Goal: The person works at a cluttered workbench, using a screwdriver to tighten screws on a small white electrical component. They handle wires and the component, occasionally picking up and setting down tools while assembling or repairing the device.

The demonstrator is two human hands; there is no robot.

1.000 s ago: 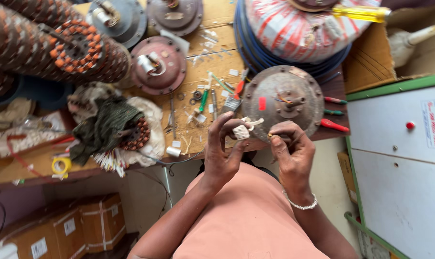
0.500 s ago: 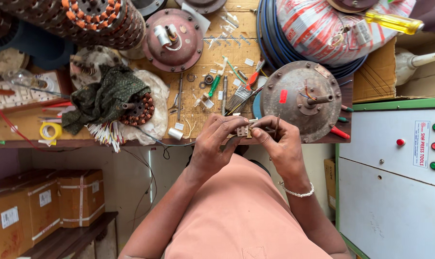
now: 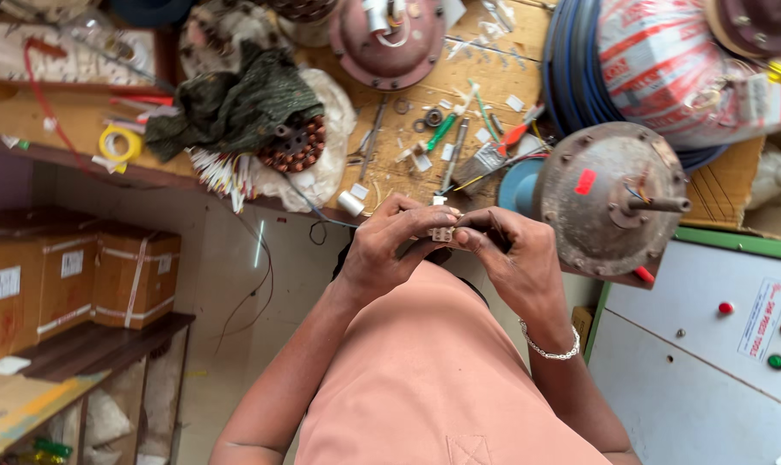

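- Since half a second ago, both hands have stayed together at the bench edge on the same small part, while the view has dropped so the bench now fills only the upper part of the frame and the round motor housing sits further right.
- At centre frame, the left hand (image 3: 390, 250) and right hand (image 3: 502, 258) meet, fingertips pinched narrowly from both sides on a small pale connector block (image 3: 442, 232).
- That block sits between the two sets of fingertips, just below the front edge of the wooden workbench (image 3: 408, 112) and above the person's salmon-coloured shirt (image 3: 433, 370).
- On the right wrist is a silver bracelet (image 3: 549, 349).
- Just right of the hands, the rusty grey motor housing (image 3: 601, 207) lies with its shaft pointing right and a red mark on its face.
- Just above the hands, small tools lie scattered on the bench: a green-handled screwdriver (image 3: 442, 131), a white tape roll (image 3: 350, 203), washers and paper scraps.
- Upper centre holds a dark red motor cover (image 3: 389, 39).
- To the upper left, a dark green cloth (image 3: 235, 103) lies over a copper-wound stator (image 3: 294, 145), with a yellow tape roll (image 3: 119, 142) further left.
- Upper right shows a blue wire coil (image 3: 571, 69) beside a red-striped plastic-wrapped bundle (image 3: 666, 69).
- Lower right is a white control cabinet (image 3: 692, 379) with red and green buttons.
- Lower left, cardboard boxes (image 3: 72, 280) sit on a dark shelf.
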